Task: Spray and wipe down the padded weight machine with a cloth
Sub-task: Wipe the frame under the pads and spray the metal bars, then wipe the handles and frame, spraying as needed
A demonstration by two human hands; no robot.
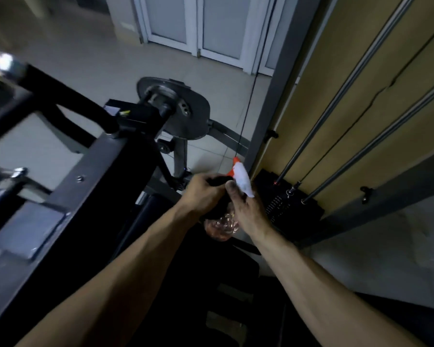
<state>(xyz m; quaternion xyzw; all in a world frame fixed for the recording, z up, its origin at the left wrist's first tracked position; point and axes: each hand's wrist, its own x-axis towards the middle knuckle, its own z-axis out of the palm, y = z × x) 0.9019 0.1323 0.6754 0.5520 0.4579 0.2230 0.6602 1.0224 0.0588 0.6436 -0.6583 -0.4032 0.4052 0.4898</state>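
Observation:
My right hand [246, 209] grips a clear spray bottle [222, 226] by its neck; the bottle's white head with an orange nozzle [241, 177] points up and away. My left hand [206, 194] holds a dark cloth [219, 196] bunched against the bottle, just left of the spray head. Both hands meet over the black padded seat [158, 216] of the weight machine, whose dark frame [85, 171] runs across the left. The pad is dim and mostly hidden under my arms.
A round metal cam plate [178, 108] stands beyond the hands. To the right are the weight stack [286, 199], steel guide rods [356, 96] and a thin cable [248, 103]. Pale tiled floor and white doors [206, 28] lie beyond.

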